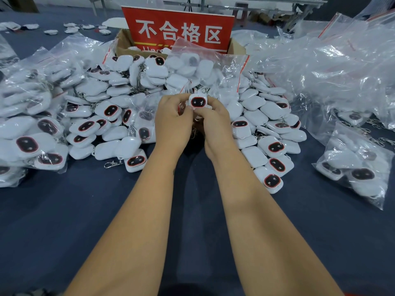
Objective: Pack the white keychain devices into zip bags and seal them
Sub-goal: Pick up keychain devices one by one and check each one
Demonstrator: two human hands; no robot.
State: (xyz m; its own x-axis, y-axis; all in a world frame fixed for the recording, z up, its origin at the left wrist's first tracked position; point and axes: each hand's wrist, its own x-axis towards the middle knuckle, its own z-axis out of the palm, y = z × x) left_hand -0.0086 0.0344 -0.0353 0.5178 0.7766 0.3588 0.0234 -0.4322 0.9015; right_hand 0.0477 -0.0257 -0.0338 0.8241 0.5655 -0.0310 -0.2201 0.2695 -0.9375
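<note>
A white keychain device (197, 101) with a dark, red-rimmed face is held up in the middle of the view. My left hand (172, 118) and my right hand (213, 116) both pinch it from either side, and my left fingers seem to grip a second device too. Behind them stands a clear zip bag (210, 69) with a red seal strip; it holds several devices and rises over the pile. A heap of loose white devices (111, 116) covers the table on both sides of my hands.
Filled zip bags lie at the left (27, 116) and at the right (359, 165). Empty clear bags (333, 67) are heaped at the back right. A cardboard box (124, 42) with a red sign (178, 32) stands behind the pile. Blue cloth (74, 210) covers the table.
</note>
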